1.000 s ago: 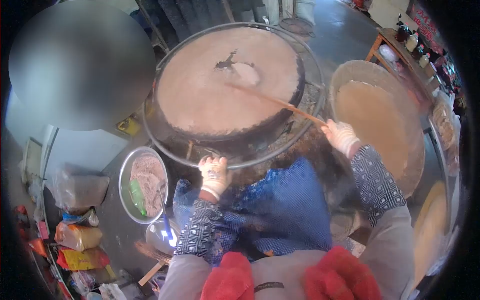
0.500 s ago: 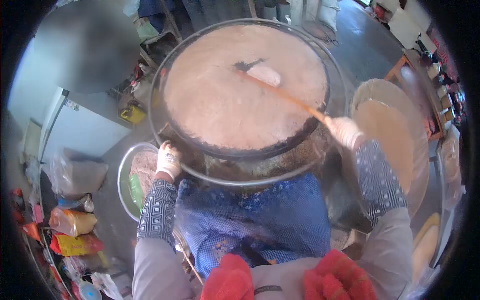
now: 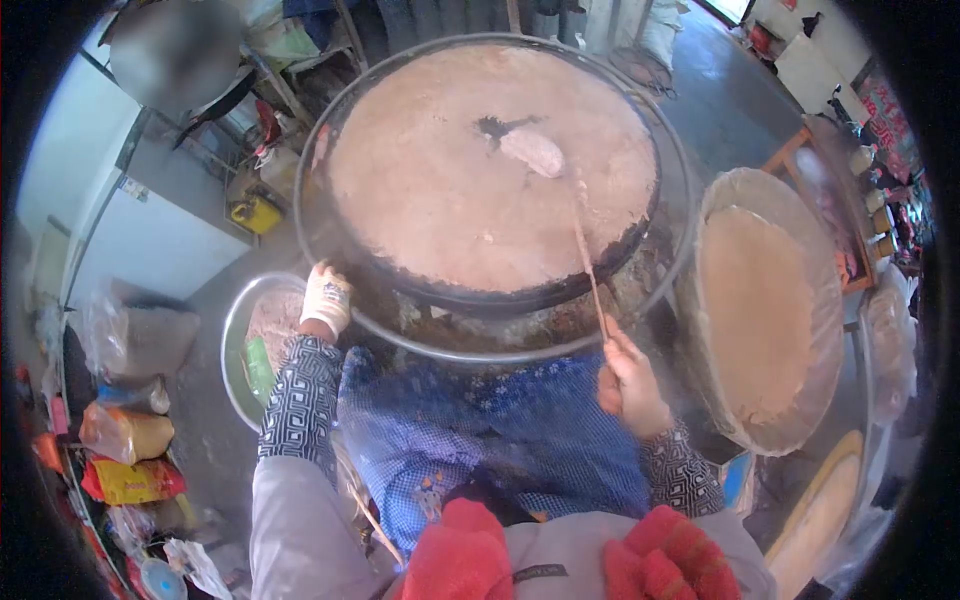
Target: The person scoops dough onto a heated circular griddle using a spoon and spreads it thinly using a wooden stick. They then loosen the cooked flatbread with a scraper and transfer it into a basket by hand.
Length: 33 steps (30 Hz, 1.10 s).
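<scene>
A broad round griddle point(image 3: 430, 290) is covered by a thin layer of pinkish-brown batter point(image 3: 450, 190), with a bare dark patch near its middle. Beside that patch sits a thicker lump of dough point(image 3: 533, 153). My right hand point(image 3: 632, 382), in front of the griddle's near right edge, is closed around one end of a long flat wooden stick point(image 3: 585, 245). The stick is edge-on, its far part over the batter just right of the lump. At the near left, my gloved left hand point(image 3: 326, 298) has its fingers curled over the metal ring point(image 3: 470, 355) around the griddle.
Left of the griddle, a metal basin point(image 3: 232, 345) holds pinkish dough and a green scraper point(image 3: 259, 368). A large plastic-lined tub point(image 3: 715, 400) of brown batter stands at right. Bagged goods point(image 3: 130, 430) line the left side. A blue checked apron point(image 3: 500, 430) covers my lap.
My right hand has come down and left toward me, turning the wooden stick from slanting across the batter to nearly upright in view. My left hand stays at the ring.
</scene>
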Available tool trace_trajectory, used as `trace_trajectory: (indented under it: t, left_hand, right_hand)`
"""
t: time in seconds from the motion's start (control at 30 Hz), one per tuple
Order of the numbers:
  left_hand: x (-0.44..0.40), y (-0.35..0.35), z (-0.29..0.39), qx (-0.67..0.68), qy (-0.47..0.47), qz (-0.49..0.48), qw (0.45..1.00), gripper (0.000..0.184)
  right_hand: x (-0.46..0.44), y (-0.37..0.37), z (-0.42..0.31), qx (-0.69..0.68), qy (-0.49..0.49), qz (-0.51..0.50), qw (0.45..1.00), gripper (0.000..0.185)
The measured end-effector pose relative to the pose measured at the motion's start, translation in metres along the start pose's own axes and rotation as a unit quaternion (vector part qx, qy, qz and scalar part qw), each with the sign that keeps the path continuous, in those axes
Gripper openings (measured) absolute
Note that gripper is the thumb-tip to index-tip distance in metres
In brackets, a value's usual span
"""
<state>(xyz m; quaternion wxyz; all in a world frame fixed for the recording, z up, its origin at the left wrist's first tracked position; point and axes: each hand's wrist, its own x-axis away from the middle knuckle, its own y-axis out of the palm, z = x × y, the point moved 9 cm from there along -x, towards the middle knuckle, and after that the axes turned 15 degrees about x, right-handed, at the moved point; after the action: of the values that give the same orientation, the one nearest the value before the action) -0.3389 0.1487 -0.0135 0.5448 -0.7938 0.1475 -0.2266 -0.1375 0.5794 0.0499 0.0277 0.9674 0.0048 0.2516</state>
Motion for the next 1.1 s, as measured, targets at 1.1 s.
trace_trajectory:
  t: [1.1]
  left_hand:
    - [0.355,0.121,0.075,0.422,-0.519,-0.016,0.743,0.062]
  right_hand:
    - [-0.054,0.055,-0.030,-0.229,-0.098,0.000,0.968,0.044]
